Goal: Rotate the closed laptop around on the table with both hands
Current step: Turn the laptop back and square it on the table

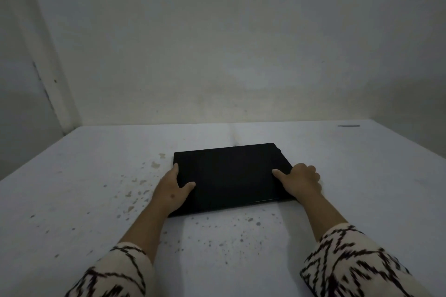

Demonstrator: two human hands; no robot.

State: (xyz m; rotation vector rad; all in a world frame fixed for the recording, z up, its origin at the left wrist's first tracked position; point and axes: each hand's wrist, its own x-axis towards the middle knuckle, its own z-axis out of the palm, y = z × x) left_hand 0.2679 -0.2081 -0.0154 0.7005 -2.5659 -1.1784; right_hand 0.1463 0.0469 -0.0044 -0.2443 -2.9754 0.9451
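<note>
Gripping the closed laptop [229,176] at both side edges, left hand [172,188] and right hand [300,179], fingers clamped; slightly askew on the bench [72,188], rotation barely begun, by appearance.

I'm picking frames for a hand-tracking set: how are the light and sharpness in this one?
Head view: dim, flat light with a faint bright patch on the wall; the black laptop shows almost no surface detail; both hands, left and right, are fairly sharp; the patterned sleeves are motion-smeared; wide-angle bending at the table edges.
</note>
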